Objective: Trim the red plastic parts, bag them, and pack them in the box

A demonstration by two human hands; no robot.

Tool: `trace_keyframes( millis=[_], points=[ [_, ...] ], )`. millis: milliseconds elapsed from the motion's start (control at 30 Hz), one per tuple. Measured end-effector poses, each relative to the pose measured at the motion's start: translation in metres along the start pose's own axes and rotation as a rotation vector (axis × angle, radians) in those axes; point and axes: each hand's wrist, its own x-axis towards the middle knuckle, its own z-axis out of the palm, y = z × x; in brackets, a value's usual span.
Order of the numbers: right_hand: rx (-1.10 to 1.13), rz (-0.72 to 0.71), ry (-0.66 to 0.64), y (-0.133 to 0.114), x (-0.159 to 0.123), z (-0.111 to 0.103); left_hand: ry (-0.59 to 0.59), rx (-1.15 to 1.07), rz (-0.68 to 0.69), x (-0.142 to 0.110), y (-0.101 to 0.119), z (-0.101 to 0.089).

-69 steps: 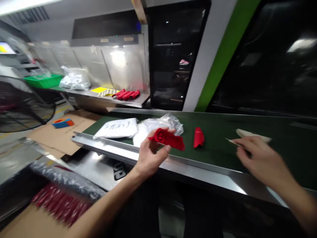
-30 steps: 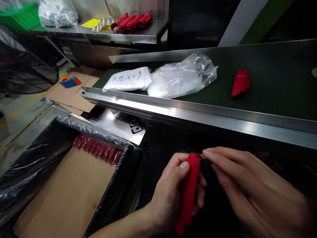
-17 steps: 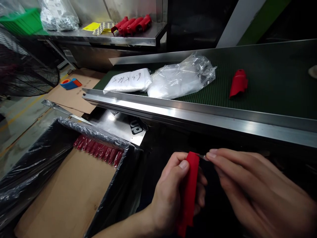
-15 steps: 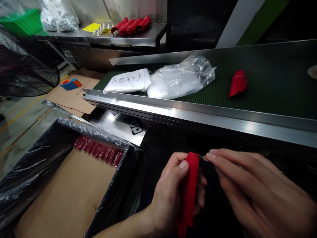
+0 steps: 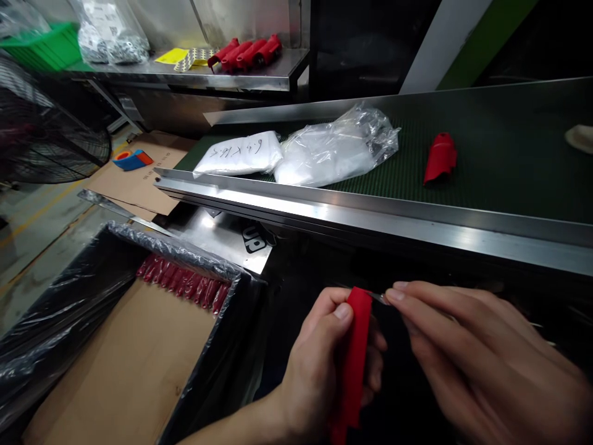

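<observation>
My left hand (image 5: pixel 319 364) is wrapped round a long red plastic part (image 5: pixel 356 352), held upright with its narrow top end showing between thumb and fingers. Pinched in the fingertips of my right hand (image 5: pixel 477 352) is a small thin metal blade (image 5: pixel 380 298). Its tip touches the top right edge of the red part. Most of the blade's grip end is hidden by my fingers. Beyond my hands, another red plastic part (image 5: pixel 440 158) lies on the green conveyor belt (image 5: pixel 500 179).
White plastic bags (image 5: pixel 333 154) lie on the belt behind its metal rail (image 5: pixel 370 219). At left stands a lined box (image 5: pixel 231 303) with a row of wrapped red parts (image 5: pixel 185 281). Several red parts (image 5: pixel 250 52) sit on the metal shelf (image 5: pixel 273 81). A fan (image 5: pixel 50 130) stands far left.
My hands keep nearly the same pose, the blade tip still at the top edge of the red part. The view has shifted slightly.
</observation>
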Motion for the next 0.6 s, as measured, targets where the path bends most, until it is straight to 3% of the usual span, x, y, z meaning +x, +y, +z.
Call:
trace_keyframes(
  millis=[600],
  points=[
    [-0.005,-0.085,-0.033,-0.0047,-0.0074,-0.0033,0.021,0.006,-0.051,0.0002,0.0062,0.0006]
  ],
)
